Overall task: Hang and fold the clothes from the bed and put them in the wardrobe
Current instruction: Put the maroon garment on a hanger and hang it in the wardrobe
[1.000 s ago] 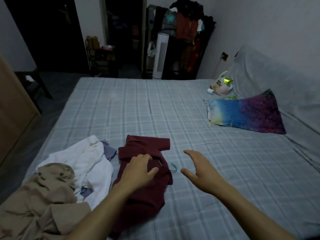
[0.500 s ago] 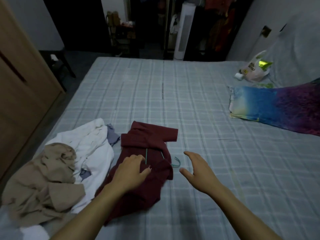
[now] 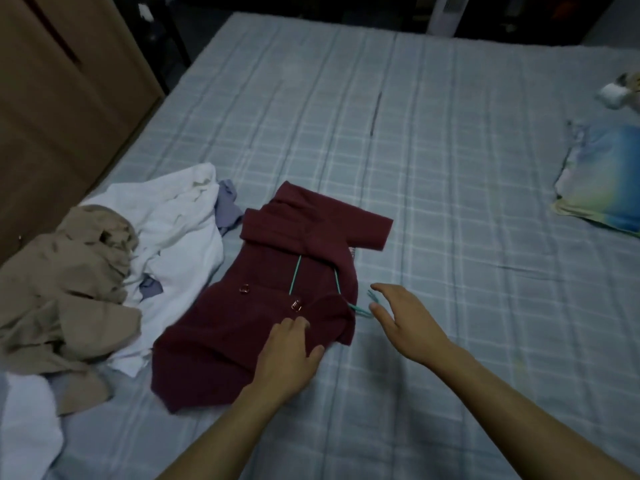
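Observation:
A dark red garment (image 3: pixel 263 306) lies flat on the checked bed sheet (image 3: pixel 433 150), with a thin green hanger (image 3: pixel 360 308) partly inside it and two buttons showing. The hanger's hook pokes out at the garment's right edge. My left hand (image 3: pixel 287 355) rests palm down on the garment's lower right part, fingers pinching the cloth. My right hand (image 3: pixel 405 320) hovers open just right of the hook, fingertips nearly touching it.
A heap of white (image 3: pixel 173 230), beige (image 3: pixel 69 289) and lilac clothes lies to the left. The brown wooden wardrobe (image 3: pixel 52 91) stands beyond the bed's left edge. A blue-green pillow (image 3: pixel 602 185) lies at the far right, a small bag (image 3: pixel 620 91) behind it.
The view has tilted down and come closer to the bed. My left hand slid down the red garment, uncovering the hanger wires and buttons. My right hand moved in toward the hook.

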Demonstrator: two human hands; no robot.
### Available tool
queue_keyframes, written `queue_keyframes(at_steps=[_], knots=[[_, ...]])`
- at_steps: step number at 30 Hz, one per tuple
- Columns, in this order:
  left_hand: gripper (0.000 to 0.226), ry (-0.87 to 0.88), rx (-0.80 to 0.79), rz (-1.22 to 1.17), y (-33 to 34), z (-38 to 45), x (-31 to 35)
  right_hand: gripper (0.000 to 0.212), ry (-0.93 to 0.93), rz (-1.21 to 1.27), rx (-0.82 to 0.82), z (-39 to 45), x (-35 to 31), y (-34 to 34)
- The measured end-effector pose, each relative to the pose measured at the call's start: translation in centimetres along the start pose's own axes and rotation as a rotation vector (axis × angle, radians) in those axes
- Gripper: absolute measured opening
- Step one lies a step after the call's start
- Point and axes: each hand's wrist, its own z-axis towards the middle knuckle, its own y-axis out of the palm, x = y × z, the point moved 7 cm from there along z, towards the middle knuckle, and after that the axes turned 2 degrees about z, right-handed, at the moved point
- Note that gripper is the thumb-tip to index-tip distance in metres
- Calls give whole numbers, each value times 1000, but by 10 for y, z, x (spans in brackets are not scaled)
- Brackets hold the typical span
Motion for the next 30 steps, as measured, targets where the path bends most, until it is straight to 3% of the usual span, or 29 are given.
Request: queue_keyframes(at_steps=[4,12,16,19,23,30], knots=[[54,-44,11,20,43,16,-9,45,-15,-39,-69,32,21,24],[87,-37,-11,367,94,52,-30,62,-20,-61,-119,66,37,65],[85,15,-25,416,104,65,-39,52,-52,-13,-103,66,39,72],[85,38,-14,361,99,67,-42,50,-98,-10,-67,67,33,67],[70,115,-13,232,83,60,-41,46,-168,6,13,72,15,48],[48,95,143,35,18,63,-51,34,-459,38,254,55,-51,7]])
